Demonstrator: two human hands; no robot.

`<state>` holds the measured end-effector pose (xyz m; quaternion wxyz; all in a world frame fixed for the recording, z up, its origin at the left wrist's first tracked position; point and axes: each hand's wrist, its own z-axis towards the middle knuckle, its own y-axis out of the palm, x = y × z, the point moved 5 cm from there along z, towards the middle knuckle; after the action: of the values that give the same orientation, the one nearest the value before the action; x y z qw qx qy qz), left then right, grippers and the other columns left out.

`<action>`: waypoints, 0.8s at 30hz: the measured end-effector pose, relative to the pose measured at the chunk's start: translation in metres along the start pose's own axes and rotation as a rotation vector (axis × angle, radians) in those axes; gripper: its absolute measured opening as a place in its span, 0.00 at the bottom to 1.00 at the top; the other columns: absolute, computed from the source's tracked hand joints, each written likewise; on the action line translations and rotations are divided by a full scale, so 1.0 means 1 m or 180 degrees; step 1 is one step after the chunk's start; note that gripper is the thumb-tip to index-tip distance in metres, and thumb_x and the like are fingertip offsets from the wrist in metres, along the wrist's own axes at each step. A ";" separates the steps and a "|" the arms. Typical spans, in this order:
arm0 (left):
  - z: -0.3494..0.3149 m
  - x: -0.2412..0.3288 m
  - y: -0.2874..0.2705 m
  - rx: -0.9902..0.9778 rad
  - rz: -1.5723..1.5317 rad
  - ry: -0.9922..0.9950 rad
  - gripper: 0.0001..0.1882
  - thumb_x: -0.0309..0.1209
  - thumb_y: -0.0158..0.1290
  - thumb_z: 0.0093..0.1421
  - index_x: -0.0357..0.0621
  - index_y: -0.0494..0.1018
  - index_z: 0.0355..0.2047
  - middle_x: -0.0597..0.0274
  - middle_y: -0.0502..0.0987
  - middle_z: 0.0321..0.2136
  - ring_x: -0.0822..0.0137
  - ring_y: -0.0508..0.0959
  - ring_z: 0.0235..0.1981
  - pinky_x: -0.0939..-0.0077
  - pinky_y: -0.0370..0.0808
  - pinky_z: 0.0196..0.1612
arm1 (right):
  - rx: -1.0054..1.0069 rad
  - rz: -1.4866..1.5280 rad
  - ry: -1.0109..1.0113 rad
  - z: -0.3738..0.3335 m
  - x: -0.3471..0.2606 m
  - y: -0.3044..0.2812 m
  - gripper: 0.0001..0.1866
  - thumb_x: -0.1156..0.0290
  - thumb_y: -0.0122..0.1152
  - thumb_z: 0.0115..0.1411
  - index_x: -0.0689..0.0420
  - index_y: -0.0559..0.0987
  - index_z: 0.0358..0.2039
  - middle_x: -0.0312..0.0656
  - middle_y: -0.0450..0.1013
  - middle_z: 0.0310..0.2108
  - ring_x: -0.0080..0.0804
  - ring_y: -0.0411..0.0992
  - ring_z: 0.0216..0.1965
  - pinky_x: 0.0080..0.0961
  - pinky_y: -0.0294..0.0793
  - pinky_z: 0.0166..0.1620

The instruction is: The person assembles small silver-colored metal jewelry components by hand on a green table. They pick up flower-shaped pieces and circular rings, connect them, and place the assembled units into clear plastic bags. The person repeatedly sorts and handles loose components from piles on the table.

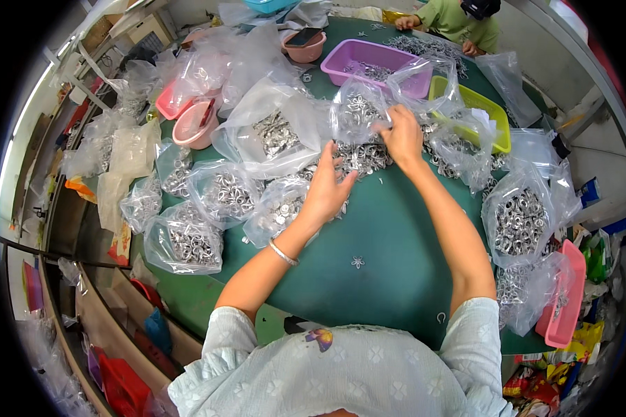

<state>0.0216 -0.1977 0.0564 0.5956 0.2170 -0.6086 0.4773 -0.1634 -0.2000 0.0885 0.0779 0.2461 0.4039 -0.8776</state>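
Observation:
My left hand [325, 186] is open, fingers and thumb apart, above the near edge of a loose pile of silvery metal pieces [363, 158]. Nothing shows in its grasp. My right hand [401, 136] is bent at the right of the pile, beside a clear plastic bag [358, 111] filled with similar pieces. Its fingertips are blurred, so whether they grip the bag or a piece cannot be told. Left of the pile stands a larger open bag [275, 132] of flat metal parts. A bag of round metal pieces [282, 210] lies just left of my left wrist.
Several filled bags [195, 238] stand at the left, and another bag of rings [520, 215] at the right. Purple [341, 62], lime-green [494, 115] and pink [563, 299] bins surround the pile. A flower-shaped piece [357, 262] lies on the green tabletop [396, 229]. A co-worker [459, 24] sits opposite.

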 end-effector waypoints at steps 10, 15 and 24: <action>0.037 -0.009 0.003 0.0446 0.1082 0.0673 0.30 0.26 0.52 0.54 0.28 0.55 0.55 0.38 0.63 0.51 0.49 0.66 0.53 0.66 0.64 0.55 | 0.1009 0.1258 0.0746 0.059 0.031 -0.012 0.08 0.71 0.56 0.53 0.64 0.78 0.25 0.49 0.73 0.18 0.41 0.73 0.23 0.34 0.68 0.31; 0.054 -0.004 0.014 -0.0025 0.1608 0.0893 0.25 0.25 0.52 0.52 0.28 0.61 0.49 0.38 0.63 0.51 0.47 0.66 0.51 0.66 0.63 0.54 | 0.0673 0.1832 0.1099 0.075 0.039 -0.003 0.12 0.68 0.54 0.57 0.62 0.78 0.23 0.38 0.73 0.18 0.25 0.68 0.13 0.22 0.65 0.19; 0.092 0.026 -0.015 0.1533 0.1271 0.1769 0.41 0.31 0.59 0.49 0.32 0.47 0.57 0.38 0.58 0.51 0.46 0.63 0.53 0.60 0.62 0.54 | 0.0188 0.2845 0.0665 0.132 -0.008 0.012 0.12 0.71 0.50 0.60 0.64 0.77 0.25 0.40 0.74 0.23 0.24 0.69 0.16 0.20 0.67 0.17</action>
<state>-0.0181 -0.2735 0.1011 0.5652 0.0908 -0.3258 0.7524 -0.2011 -0.3068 0.1575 0.4006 0.4855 0.2386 -0.7395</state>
